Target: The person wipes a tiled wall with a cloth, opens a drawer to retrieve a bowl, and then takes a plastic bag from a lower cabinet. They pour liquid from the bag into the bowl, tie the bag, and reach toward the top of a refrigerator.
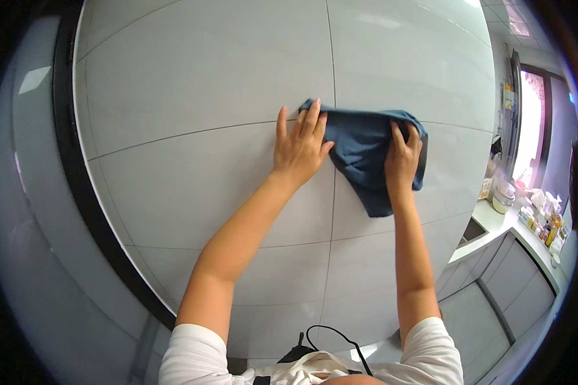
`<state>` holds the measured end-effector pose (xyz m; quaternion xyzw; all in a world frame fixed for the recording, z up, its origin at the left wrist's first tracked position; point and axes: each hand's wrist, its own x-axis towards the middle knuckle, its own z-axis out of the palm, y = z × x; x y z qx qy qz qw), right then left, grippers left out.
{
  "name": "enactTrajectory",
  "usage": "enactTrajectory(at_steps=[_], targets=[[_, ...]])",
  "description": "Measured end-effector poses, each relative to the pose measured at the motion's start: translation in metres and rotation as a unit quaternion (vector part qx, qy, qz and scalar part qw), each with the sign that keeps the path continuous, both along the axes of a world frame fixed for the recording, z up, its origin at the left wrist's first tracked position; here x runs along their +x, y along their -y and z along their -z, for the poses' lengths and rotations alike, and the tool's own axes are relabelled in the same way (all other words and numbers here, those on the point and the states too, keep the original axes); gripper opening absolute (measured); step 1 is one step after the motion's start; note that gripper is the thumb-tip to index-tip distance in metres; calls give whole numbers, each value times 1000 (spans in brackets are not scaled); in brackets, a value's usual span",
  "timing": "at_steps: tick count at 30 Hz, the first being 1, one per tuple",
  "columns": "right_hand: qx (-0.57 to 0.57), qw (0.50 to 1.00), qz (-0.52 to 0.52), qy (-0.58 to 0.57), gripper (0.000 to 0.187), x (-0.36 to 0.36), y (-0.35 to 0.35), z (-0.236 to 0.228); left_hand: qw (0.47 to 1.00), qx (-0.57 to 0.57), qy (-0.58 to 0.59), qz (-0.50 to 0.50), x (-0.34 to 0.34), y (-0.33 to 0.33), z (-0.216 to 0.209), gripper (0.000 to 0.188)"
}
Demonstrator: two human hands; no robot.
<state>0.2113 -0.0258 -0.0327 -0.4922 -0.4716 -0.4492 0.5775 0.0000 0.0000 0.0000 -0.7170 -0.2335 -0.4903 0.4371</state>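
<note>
A dark blue cloth (358, 151) is spread against a light grey tiled wall (199, 186), its lower end hanging to a rounded tip. My left hand (298, 146) lies flat at the cloth's upper left corner, fingers stretched upward and thumb apart, partly over the fabric. On the cloth's right side, my right hand (403, 160) has its fingers bent into the fabric, gripping it. A fold along the upper right edge covers some of those fingertips. Both arms reach up from the lower edge.
At the left a dark frame (67, 128) borders the tiles. To the right are a white counter (494, 221) with bowls (503, 199) and several bottles (551, 228), grey cabinets (517, 269) and a window (532, 125). A black cord (337, 330) loops near my chest.
</note>
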Motion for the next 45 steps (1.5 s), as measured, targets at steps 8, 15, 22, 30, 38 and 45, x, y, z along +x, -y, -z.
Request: enactTrajectory(at_steps=[8, 15, 22, 30, 38, 45], targets=[[-21, 1000, 11, -7, 51, -69, -17, 11, 963, -34, 128, 235, -94, -16, 40, 17], [-231, 931, -109, 260, 39, -147, -23, 41, 893, -104, 287, 330, -131, -35, 82, 21], [-264, 873, -278, 303, 44, -111, -26, 68, 932, 14, 200, 302, -127, -36, 98, 20], [-48, 992, 45, 105, 49, 70, -13, 36, 922, -48, 119, 365, -47, -5, 156, 18], [72, 987, -55, 132, 44, 272, -56, 42, 953, -58, 57, 291, 55, 2, 215, 15], [23, 992, 125, 19, 54, 392, -24, 127, 988, -7, 68, 140, 90, -9, 223, 16]])
